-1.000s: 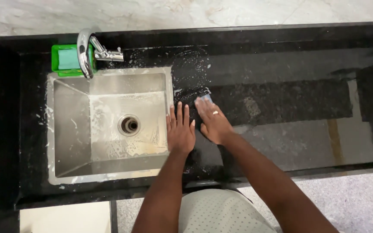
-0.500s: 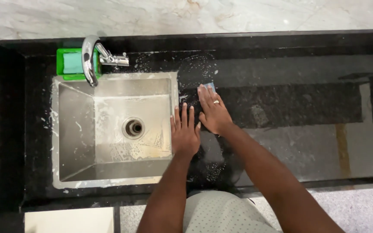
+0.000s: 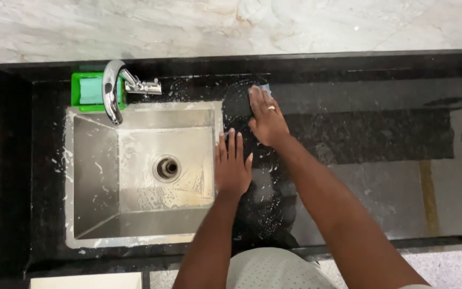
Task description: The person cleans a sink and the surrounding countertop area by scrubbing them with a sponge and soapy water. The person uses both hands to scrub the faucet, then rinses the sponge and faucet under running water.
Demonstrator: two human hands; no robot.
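Note:
My right hand (image 3: 266,119) presses flat on a pale grey sponge (image 3: 263,88) against the wet, soapy black stone counter (image 3: 359,128), far side, just right of the sink. Only the sponge's far edge shows past my fingertips; a ring sits on one finger. My left hand (image 3: 232,166) lies flat with fingers spread on the right rim of the steel sink (image 3: 140,171), holding nothing. Soap suds speckle the counter around both hands.
A chrome tap (image 3: 114,88) arches over the sink's far left corner, with a green soap tray (image 3: 88,91) behind it. The drain (image 3: 167,168) sits mid-basin. A pale marble wall (image 3: 231,27) runs along the back. The counter's front edge lies by my body.
My right hand has slid the sponge away from me toward the back of the counter. My left hand has stayed on the sink's right rim.

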